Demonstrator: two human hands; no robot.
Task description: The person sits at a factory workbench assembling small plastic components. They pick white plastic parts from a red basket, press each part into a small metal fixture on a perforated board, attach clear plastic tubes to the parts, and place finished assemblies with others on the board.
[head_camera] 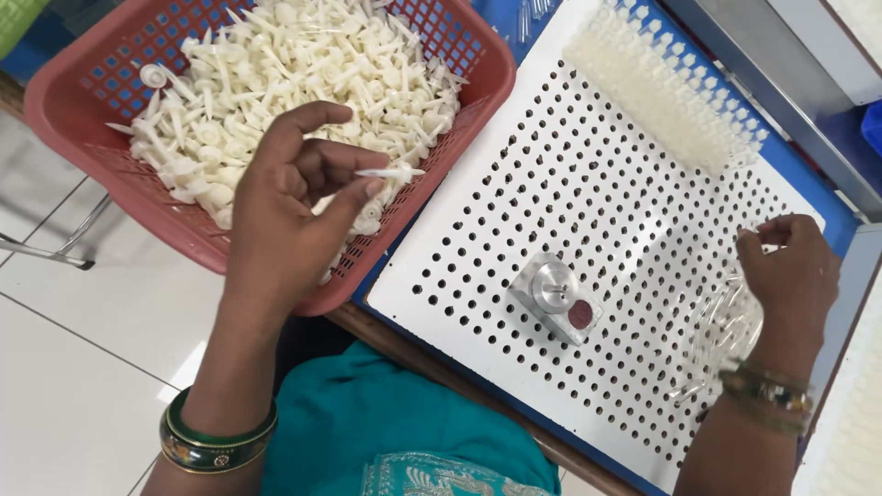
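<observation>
Left grip (363,184) around white pin (390,172)

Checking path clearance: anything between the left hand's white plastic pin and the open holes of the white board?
Nothing visible blocks it. The left hand pinches a white pin over the red basket; the perforated board lies right beside it, its near holes bare. The small metal block sits further in, by the right hand.
</observation>
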